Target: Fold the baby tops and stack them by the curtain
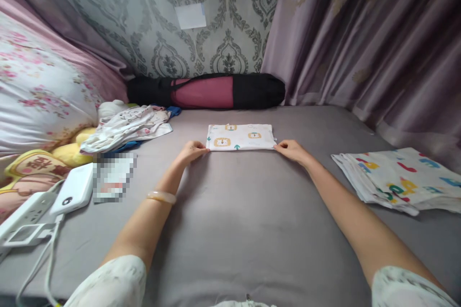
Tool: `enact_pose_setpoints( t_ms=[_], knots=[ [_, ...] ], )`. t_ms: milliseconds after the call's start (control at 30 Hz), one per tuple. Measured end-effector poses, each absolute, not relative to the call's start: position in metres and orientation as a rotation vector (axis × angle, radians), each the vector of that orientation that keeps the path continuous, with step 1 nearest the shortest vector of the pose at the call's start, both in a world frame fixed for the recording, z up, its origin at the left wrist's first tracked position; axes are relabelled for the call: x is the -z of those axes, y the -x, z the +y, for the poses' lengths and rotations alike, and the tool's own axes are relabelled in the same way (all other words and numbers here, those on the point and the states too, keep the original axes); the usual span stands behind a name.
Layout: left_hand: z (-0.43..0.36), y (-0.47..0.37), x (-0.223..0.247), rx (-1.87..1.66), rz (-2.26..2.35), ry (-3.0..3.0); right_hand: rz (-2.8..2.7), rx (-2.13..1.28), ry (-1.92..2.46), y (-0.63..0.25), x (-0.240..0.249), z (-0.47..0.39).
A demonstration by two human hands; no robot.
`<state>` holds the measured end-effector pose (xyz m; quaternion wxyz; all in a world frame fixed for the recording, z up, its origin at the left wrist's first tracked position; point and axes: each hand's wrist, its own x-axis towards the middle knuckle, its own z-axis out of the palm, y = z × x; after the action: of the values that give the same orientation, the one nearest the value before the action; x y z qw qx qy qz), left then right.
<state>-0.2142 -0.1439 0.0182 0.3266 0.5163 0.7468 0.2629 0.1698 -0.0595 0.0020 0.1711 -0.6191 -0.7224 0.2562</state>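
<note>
A white cloth with a lion print lies folded into a flat rectangle on the grey sheet. Its near left corner is pinched between the thumb and fingers of my left hand. At the near right corner, my right hand grips the edge in the same way. Both arms stretch forward, and a pale bangle sits round the left forearm. Off to the right rests a folded stack of white cloth with a colourful print.
Left are rumpled clothes, a pixelated packet, a white power bank, a power strip with cables, and a yellow plush. A black and maroon long bag lies along the wall. Curtains hang right.
</note>
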Motion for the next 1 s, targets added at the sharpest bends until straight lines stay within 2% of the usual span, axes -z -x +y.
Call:
enact_pose_setpoints(
  t_ms=[200, 500, 600, 667, 733, 833, 1000],
  knots=[
    [-0.135, 0.213, -0.006, -0.728, 2.048, -1.283, -2.003, -0.711, 1.809, -0.164, -0.002, -0.06],
    [-0.134, 0.212, -0.014, -0.63, 2.122, -1.329, -2.078, -0.66, 1.921, -0.161, -0.013, -0.061],
    [-0.126, 0.201, -0.017, -0.651, 2.329, -1.534, -2.077, -0.43, 1.95, -0.151, -0.022, -0.059],
    [-0.117, 0.184, -0.017, -0.722, 2.406, -1.705, -2.062, -0.201, 1.871, -0.132, -0.028, -0.059],
    [-0.106, 0.161, -0.016, -0.759, 2.311, -1.884, -2.147, -0.115, 1.699, -0.104, -0.032, -0.059],
    [-0.091, 0.122, -0.012, -0.717, 2.128, -2.101, -2.384, -0.103, 1.502, -0.059, -0.031, -0.059],
    [-0.075, 0.093, -0.004, -0.552, 2.147, -2.102, -2.561, -0.145, 1.447, -0.021, -0.018, -0.05]
  ],
)
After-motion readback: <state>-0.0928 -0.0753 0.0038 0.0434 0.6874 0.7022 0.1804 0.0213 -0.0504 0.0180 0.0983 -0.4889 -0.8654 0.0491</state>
